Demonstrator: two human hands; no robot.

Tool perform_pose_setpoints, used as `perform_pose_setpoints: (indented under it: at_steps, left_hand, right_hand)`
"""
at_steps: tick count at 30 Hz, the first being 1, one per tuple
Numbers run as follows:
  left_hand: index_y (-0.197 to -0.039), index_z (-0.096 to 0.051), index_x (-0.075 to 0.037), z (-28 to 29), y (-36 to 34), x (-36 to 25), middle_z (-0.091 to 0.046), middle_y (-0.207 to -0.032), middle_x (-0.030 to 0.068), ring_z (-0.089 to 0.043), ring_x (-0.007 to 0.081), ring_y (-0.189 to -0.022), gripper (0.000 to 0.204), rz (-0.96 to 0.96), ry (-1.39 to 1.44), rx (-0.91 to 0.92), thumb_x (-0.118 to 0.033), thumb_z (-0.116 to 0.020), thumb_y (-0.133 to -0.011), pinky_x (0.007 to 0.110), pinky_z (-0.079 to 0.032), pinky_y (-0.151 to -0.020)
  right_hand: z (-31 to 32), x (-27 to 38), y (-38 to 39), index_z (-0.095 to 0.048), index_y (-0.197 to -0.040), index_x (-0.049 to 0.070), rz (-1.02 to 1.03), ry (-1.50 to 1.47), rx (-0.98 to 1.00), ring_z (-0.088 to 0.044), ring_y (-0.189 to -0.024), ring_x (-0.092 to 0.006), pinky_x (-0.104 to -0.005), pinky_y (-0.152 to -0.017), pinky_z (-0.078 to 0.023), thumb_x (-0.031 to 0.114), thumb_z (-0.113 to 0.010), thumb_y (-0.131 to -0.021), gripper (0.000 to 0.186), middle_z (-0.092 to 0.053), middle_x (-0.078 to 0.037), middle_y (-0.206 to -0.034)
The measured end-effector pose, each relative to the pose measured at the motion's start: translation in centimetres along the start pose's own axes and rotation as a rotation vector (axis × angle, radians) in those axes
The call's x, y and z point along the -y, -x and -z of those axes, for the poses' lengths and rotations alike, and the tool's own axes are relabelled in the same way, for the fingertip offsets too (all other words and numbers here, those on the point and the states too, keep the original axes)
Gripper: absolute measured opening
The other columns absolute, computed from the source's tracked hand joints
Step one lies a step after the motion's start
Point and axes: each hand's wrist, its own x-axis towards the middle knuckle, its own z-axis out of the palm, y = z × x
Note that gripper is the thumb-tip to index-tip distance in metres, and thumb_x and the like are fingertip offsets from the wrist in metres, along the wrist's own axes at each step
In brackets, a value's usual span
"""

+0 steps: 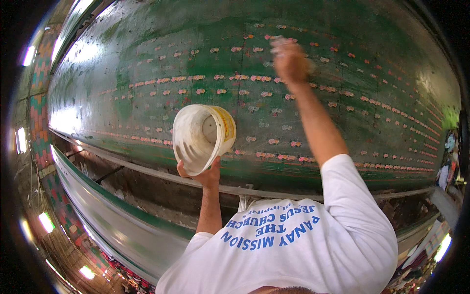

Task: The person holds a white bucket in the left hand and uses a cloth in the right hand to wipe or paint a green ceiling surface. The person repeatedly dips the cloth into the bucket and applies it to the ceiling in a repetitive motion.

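A white plastic bucket with a yellow band is in my left hand, whose fingers and thumb clasp its lower rim. Its open mouth shows a pale interior with grey smudges. Farther off to the right, my right hand is over the long green tabletop, smeared by motion. Its fingers are closed around a small whitish thing, too blurred to name. Rows of small pink and white printed marks run along the tabletop, around and beyond that hand.
A rail edges the near side of the green tabletop. Behind me at lower left runs a second long, shiny table. A patterned block wall stands at the far left. Assorted items are piled at the right end.
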Motion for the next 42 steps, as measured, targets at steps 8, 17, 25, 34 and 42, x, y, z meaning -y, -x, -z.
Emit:
perform_pose_setpoints:
  at_steps: [8,17,25,34,42]
  left_hand:
    - [-0.155,-0.015,-0.014,-1.8,-5.0,2.2,-0.024,-0.153,0.015,-0.039,0.038,-0.145,0.109,-0.135,-0.04,0.091,-0.045,-0.093,-0.085,0.055,-0.041,-0.127]
    - [-0.156,-0.013,-0.017,-5.1,-9.2,4.0,-0.032,-0.156,0.0194,-0.044,0.0387,-0.144,0.112,-0.091,0.123,0.041,-0.035,-0.096,-0.084,0.056,-0.045,-0.126]
    - [-0.157,-0.01,-0.019,-5.4,-8.6,3.5,-0.032,-0.162,0.0218,-0.042,0.0394,-0.147,0.117,-0.036,0.143,0.039,-0.032,-0.098,-0.081,0.059,-0.039,-0.129]
    - [-0.156,-0.013,-0.019,-7.1,-9.3,2.6,-0.031,-0.162,0.0205,-0.04,0.039,-0.149,0.113,-0.043,0.138,0.045,-0.031,-0.097,-0.082,0.059,-0.037,-0.131]
    - [-0.152,-0.023,-0.014,-5.6,-8.1,3.4,-0.03,-0.146,0.0137,-0.042,0.0352,-0.141,0.111,0.043,0.042,-0.044,-0.039,-0.101,-0.078,0.054,-0.043,-0.122]
  right_hand:
    - [-3.0,2.6,-2.9,-0.082,-0.118,0.015,0.178,-0.103,0.201,-0.069,-0.123,-0.0301,-0.0444,-0.11,-0.054,0.009,-0.071,-0.09,0.03,-0.075,-0.007,-0.133]
    - [18.1,-24.7,2.2,-0.076,-0.137,0.011,-0.719,0.069,-0.099,-0.07,-0.131,-0.0281,-0.0398,-0.108,-0.056,0.003,-0.063,-0.098,0.042,-0.07,-0.011,-0.146]
    - [16.6,-21.6,-0.5,-0.066,-0.145,0.012,-1.011,0.451,-0.179,-0.075,-0.119,-0.0268,-0.0411,-0.094,-0.061,0.018,-0.06,-0.107,0.039,-0.076,-0.008,-0.135]
    - [-7.9,2.3,-9.5,-0.076,-0.126,0.014,0.028,-0.114,0.072,-0.072,-0.108,-0.0346,-0.0475,-0.097,-0.059,0.011,-0.07,-0.09,0.037,-0.079,-0.012,-0.117]
    - [-7.0,4.5,-6.5,-0.077,-0.13,0.018,0.154,-0.191,0.246,-0.071,-0.122,-0.0295,-0.0465,-0.109,-0.055,0.012,-0.07,-0.094,0.036,-0.077,-0.007,-0.131]
